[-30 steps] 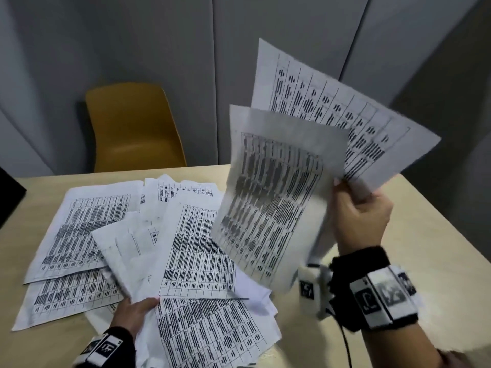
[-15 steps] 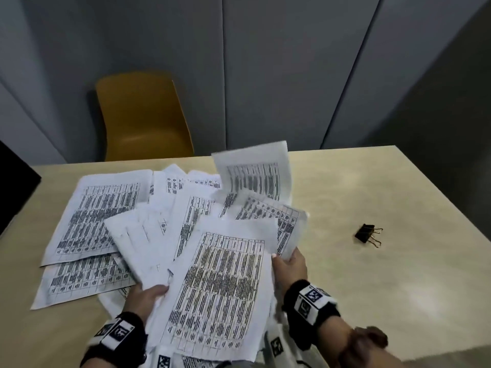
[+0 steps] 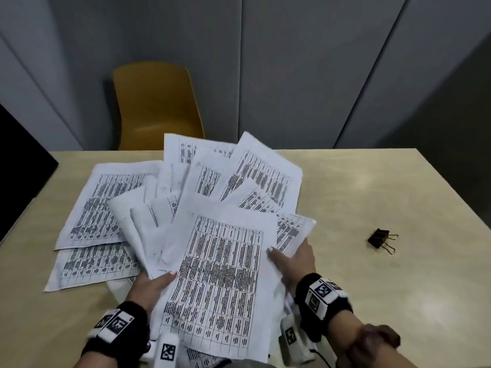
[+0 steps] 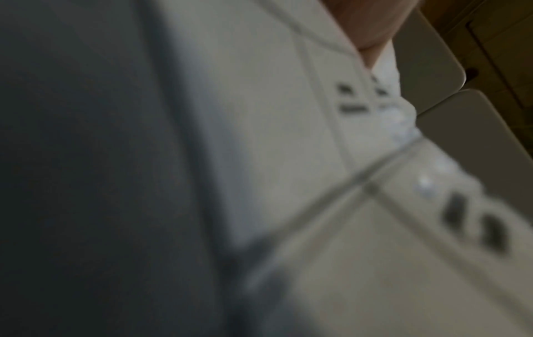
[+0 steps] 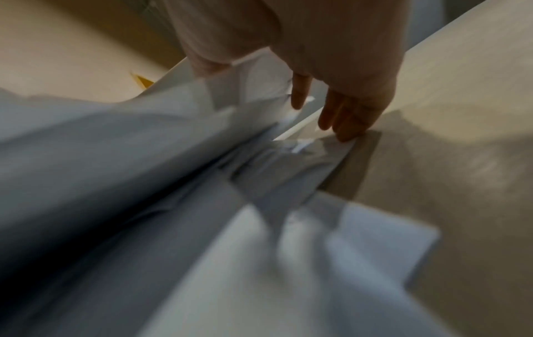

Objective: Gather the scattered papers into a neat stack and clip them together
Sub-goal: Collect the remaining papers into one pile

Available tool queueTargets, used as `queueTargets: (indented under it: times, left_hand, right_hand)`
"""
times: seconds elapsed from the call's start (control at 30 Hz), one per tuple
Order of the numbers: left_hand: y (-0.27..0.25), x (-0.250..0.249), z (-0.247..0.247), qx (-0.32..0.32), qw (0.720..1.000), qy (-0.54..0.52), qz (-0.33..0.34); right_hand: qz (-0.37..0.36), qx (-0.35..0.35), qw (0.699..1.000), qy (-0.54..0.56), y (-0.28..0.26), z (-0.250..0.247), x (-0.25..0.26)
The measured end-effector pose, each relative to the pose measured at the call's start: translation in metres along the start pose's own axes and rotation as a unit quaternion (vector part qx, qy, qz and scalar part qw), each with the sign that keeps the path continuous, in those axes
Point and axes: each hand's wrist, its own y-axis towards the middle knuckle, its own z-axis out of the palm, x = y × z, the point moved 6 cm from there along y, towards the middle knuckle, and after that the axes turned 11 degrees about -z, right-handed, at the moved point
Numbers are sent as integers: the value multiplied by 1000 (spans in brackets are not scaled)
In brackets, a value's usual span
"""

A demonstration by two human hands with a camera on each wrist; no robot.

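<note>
A loose heap of printed papers (image 3: 218,274) covers the near and left part of the pale wooden worktop (image 3: 372,187), the sheets fanned at many angles and overlapping. The top sheet, printed with a dense table, lies tilted between the two hands, its near edge reaching off the bottom of the head view. Two more table sheets (image 3: 101,208) lie flat at the left of the heap, one partly over the other, and several sheets at the far side stand lifted and curled.

The left hand (image 3: 150,286) sits at the left edge of the top sheet with its thumb laid on the paper; its other fingers are hidden beneath the sheets, so its grip is closed on the papers. The left wrist view is blurred and shows only paper close to the lens.

The right hand (image 3: 295,261) is at the right edge of the heap, thumb on top of the sheets. In the right wrist view its fingers (image 5: 343,118) reach straight under the paper edges (image 5: 259,127) toward the worktop, so this grip is open.

A black binder clip (image 3: 380,239) lies on the worktop well to the right of the heap, apart from both hands. A mustard-yellow chair (image 3: 156,107) stands behind the far edge, against grey wall panels (image 3: 292,62).
</note>
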Motion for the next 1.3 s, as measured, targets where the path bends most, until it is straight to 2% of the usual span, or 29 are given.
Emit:
queueTargets:
  times: [0.07, 0.2, 0.3, 0.33, 0.37, 0.47, 0.6, 0.7, 0.77, 0.83, 0.87, 0.93, 1.0, 1.07, 1.1, 1.2, 1.23, 1.3]
  left_hand:
    - [-6, -13, 3, 17, 1000, -12, 13]
    - [-10, -27, 9, 75, 997, -28, 22]
    - [-8, -26, 22, 118, 993, -8, 5]
    - [-6, -24, 26, 112, 994, 6, -2]
    - [-4, -22, 30, 107, 994, 22, -9]
    - [-3, -20, 37, 104, 994, 27, -16]
    - [-17, -29, 55, 159, 987, 24, -17]
    - [-13, -29, 64, 124, 992, 36, -12]
    - [-9, -32, 67, 105, 992, 76, 5]
    - [-5, -40, 61, 94, 993, 58, 25]
    - [-4, -45, 52, 69, 996, 41, 40]
    - [-2, -60, 24, -39, 994, 59, 89]
    - [3, -72, -9, -158, 966, 148, 139]
    - [14, -79, -29, -221, 922, 280, 152]
    - [24, -77, -36, -218, 899, 355, 131]
    - [48, -61, -50, -176, 819, 546, 13]
    - [51, -56, -49, -154, 802, 578, -10]
    - [47, -47, -37, -119, 784, 609, -27]
  right_hand:
    - [-16, -5, 996, 83, 12, -11, 3]
    - [5, 129, 967, 220, 16, -17, 26]
    - [50, 210, 961, 171, 7, -19, 42]
    - [29, 214, 966, 142, 6, -21, 49]
    - [45, 216, 966, 134, -5, -28, 66]
    - [82, 231, 956, 158, 1, -34, 34]
    - [125, 180, 945, 242, 1, -34, 6]
    - [126, 141, 964, 188, -1, -39, -10]
    - [134, 101, 968, 188, -4, -45, -13]
    - [146, 73, 967, 194, -5, -53, -20]
    - [163, 56, 968, 181, -6, -59, -25]
    - [193, 29, 961, 196, -6, -72, -36]
    - [210, 17, 949, 233, -6, -73, -42]
    - [231, 30, 934, 270, -9, -74, -39]
    - [243, 26, 928, 281, -12, -73, -38]
    - [238, 20, 932, 272, -6, -71, -39]
    - [244, 15, 932, 266, -4, -71, -44]
    - [247, 29, 934, 257, -3, -67, -43]
